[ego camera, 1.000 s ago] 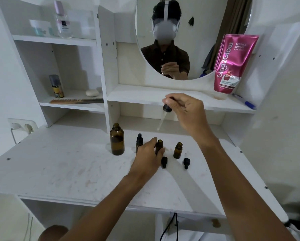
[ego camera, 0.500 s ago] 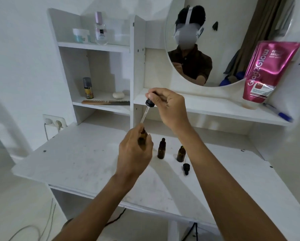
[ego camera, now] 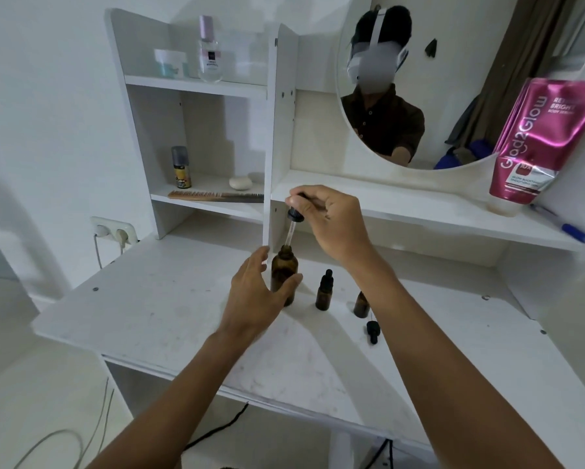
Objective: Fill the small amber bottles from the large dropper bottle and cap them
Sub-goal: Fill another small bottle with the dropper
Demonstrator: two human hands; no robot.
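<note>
The large amber dropper bottle (ego camera: 284, 275) stands uncapped on the white desk (ego camera: 155, 316). My left hand (ego camera: 254, 299) wraps around its body, thumb on the right side. My right hand (ego camera: 335, 221) pinches the black bulb of the dropper (ego camera: 294, 216), held upright with its glass tip at the bottle's mouth. To the right stands a small amber bottle with a black dropper cap (ego camera: 324, 292). Further right, a second small amber bottle (ego camera: 361, 304) is partly hidden behind my right forearm. A loose black cap (ego camera: 372, 330) lies in front of it.
A white shelf unit rises behind the desk with a spray can (ego camera: 181, 167), a comb (ego camera: 213, 196) and a soap bar (ego camera: 240, 183). A round mirror (ego camera: 453, 79), a pink pouch (ego camera: 538, 143) and a blue pen (ego camera: 568, 228) sit at the right. A wall socket (ego camera: 113, 230) is at the left.
My left hand left the small bottles and took hold of the large bottle. My right hand carried the dropper left and lowered its tip to that bottle's mouth. The view swung left.
</note>
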